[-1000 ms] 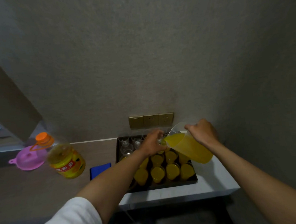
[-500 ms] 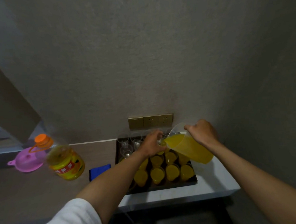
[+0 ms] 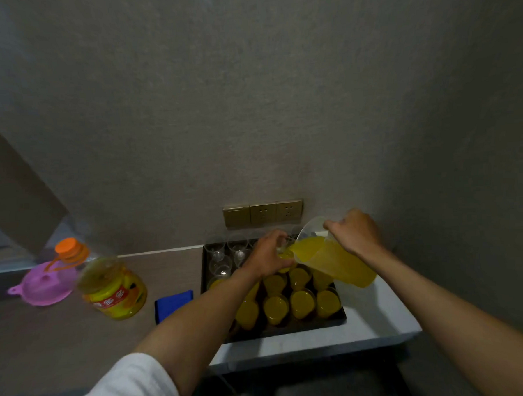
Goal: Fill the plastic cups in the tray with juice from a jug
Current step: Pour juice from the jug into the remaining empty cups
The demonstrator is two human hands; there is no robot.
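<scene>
Two bare forearms reach up from the bottom of the frame toward a dark tray in the lower centre, sitting on a white counter.

The rows of plastic cups nearest the viewer, the filled cups, already hold yellow juice. Beyond them, toward the tray's upper left corner, the empty cups stand clear and dry.

The left hand comes in from the lower left, its fingers curled round one cup at mid-tray. The right hand comes from the lower right and grips the rim end of a clear jug.

The jug's long axis slants from lower right up to upper left, and its spout meets the lip of the held cup. So the cup lies directly left of the pouring hand, and the unfilled cups lie farther left again, nearer the left hand.

Left of the tray, a blue cloth, a juice bottle and a pink funnel rest on a brown surface. Wall sockets sit on the grey wall behind.
</scene>
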